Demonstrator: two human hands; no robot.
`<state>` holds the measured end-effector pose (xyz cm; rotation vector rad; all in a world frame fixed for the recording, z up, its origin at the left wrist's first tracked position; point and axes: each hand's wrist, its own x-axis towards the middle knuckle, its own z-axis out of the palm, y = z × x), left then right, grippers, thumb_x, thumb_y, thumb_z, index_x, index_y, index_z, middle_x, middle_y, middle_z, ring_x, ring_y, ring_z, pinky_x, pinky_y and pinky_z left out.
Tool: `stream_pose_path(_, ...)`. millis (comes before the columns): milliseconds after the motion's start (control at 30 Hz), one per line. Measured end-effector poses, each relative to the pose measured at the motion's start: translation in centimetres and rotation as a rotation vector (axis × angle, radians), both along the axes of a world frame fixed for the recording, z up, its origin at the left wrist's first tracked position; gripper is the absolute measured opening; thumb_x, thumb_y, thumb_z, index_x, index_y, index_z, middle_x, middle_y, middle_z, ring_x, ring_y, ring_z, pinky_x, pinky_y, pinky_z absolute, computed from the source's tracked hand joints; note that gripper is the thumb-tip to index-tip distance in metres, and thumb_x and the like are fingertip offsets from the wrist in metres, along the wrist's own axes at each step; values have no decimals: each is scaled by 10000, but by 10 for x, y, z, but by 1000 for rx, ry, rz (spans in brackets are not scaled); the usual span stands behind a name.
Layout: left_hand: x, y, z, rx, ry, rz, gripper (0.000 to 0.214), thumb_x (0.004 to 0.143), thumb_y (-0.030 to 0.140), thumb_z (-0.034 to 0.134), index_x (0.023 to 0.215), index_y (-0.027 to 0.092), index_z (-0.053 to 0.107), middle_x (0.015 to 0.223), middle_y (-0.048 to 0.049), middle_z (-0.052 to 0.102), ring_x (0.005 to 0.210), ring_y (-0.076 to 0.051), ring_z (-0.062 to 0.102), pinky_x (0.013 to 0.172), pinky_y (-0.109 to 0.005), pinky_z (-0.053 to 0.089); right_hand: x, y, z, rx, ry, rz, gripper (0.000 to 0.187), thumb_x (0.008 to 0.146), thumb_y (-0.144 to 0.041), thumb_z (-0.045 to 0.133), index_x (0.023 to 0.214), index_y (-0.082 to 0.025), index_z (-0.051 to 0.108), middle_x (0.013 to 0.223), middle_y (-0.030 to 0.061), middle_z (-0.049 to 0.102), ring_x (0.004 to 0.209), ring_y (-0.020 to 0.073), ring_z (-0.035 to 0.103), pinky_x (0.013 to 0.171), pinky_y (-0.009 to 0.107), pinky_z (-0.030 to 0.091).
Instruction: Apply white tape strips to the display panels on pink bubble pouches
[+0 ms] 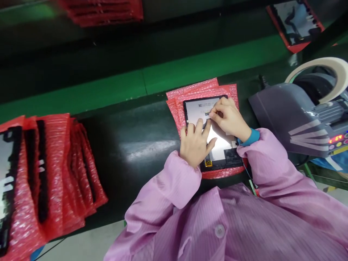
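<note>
A flat display panel point(218, 154) with a black frame and a silvery back lies in front of me on red bubble-wrap bags point(176, 108). My left hand point(193, 145) rests on the panel's left side, its fingers spread out. Close to those fingertips, my right hand point(230, 117) pinches thumb and forefinger together at the panel's surface, by a small dark and yellowish piece. Whatever sits between the right fingertips is too small to make out. A yellow-orange connector strip point(208, 163) shows near the panel's lower left corner.
At right stands a grey tape dispenser point(282, 112) with a large tape roll point(339, 76) and tape strips on its side. Red bubble-wrap bags point(57, 174) with panels lean at left. Another panel point(295, 20) lies at upper right; more red bags point(106, 12) lie at top.
</note>
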<state>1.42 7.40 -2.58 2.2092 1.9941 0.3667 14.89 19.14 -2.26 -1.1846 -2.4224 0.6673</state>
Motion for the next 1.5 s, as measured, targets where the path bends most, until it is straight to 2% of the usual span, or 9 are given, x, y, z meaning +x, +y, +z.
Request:
stream_pose_path(367, 2, 0, 11, -60, 123, -69, 608, 1001, 483, 343, 1498, 147, 444, 1543, -94, 450, 1111, -338, 502, 956, -504, 382, -7, -5, -1, 57, -74, -39, 144, 876, -191, 530, 754, -158, 598, 946, 104, 576, 975, 262, 500, 955, 484, 391)
stream_pose_path(567, 0, 0, 6, -2, 24, -54, 569, 975, 484, 447, 1434, 154, 515, 1471, -120, 523, 1084, -337, 525, 946, -502, 404, 0, -8, 9, 160, -193, -220, 267, 892, -398, 606, 881, -132, 603, 1017, 162, 562, 1106, 363, 477, 939, 555, 393)
stream_pose_path(700, -13, -14, -6, 235, -219, 215, 424, 979, 398, 463, 1267, 123, 609, 1250, -178, 609, 1105, -303, 530, 965, -451, 425, 34, -18, 19, 174, -215, -439, 315, 886, -400, 621, 1015, -114, 589, 1063, 183, 590, 1055, 348, 533, 898, 512, 425)
stream_pose_path(800, -24, -30, -15, 223, -498, 466, 367, 941, 351, 522, 1195, 96, 598, 986, -130, 616, 895, -229, 580, 860, -380, 480, 57, -35, 17, -68, -162, -451, 232, 884, -393, 614, 877, -161, 598, 896, 106, 637, 835, 255, 589, 769, 400, 448)
stream_pose_path(1033, -23, -38, -22, -6, -1014, 596, 113, 853, 262, 606, 915, 170, 583, 753, -4, 581, 653, -129, 547, 658, -259, 450, 55, -62, 7, -329, 205, -397, 55, 810, -225, 587, 771, -187, 594, 716, 21, 607, 658, 164, 564, 668, 311, 424)
stream_pose_path(1133, -19, -32, -22, 15, -1080, 661, 116, 842, 255, 626, 906, 169, 581, 753, -6, 598, 667, -129, 559, 679, -258, 449, 51, -61, 6, -249, 254, -391, 12, 772, -194, 592, 763, -185, 593, 831, 46, 603, 711, 165, 565, 743, 338, 448)
stream_pose_path(1233, -15, -26, -17, -7, -1197, 621, 138, 825, 278, 648, 872, 170, 575, 694, 16, 559, 635, -126, 542, 663, -254, 448, 55, -57, -1, -173, 320, -492, 203, 692, -184, 663, 850, -193, 535, 894, 41, 548, 720, 156, 536, 758, 349, 460)
stream_pose_path(1367, -10, -24, 1, 98, -1250, 532, 154, 845, 329, 610, 824, 185, 556, 730, 20, 554, 675, -114, 538, 651, -223, 440, 62, -53, -12, -271, 495, -437, 314, 682, -278, 699, 912, -213, 495, 857, 15, 520, 730, 158, 521, 692, 323, 465)
stream_pose_path(1500, -43, -44, 27, 198, -1319, 585, 315, 767, 401, 703, 968, 202, 564, 742, 35, 583, 625, -104, 548, 579, -206, 422, 72, -57, -11, -268, 610, -414, 316, 759, -402, 665, 969, -208, 533, 900, 28, 560, 703, 141, 512, 681, 311, 455)
